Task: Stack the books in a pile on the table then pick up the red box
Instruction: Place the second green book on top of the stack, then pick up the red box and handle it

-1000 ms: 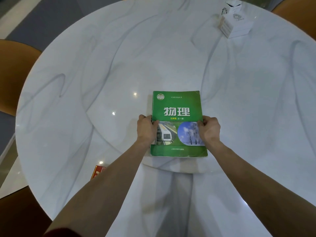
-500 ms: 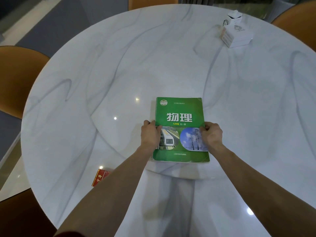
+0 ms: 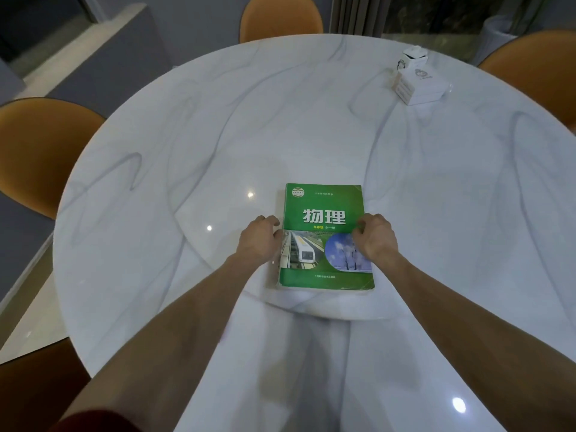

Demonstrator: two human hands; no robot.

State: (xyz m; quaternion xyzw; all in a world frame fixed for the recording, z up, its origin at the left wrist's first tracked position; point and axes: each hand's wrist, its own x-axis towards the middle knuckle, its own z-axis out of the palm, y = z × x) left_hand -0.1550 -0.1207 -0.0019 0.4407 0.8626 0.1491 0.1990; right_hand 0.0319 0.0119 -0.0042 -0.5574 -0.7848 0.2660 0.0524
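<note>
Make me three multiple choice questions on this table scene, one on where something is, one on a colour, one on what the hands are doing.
1. Where is the white box?
A. far right of the table
B. beside the book
C. on a chair

2. The top book's cover is mostly
A. red
B. green
C. blue

3. The left hand and right hand are
A. lifted clear of the book
B. at the book's two side edges
C. holding the white box

Answers: 1 A, it sits near the far right rim. 2 B, green surrounds the title. 3 B, one hand at each side.
</note>
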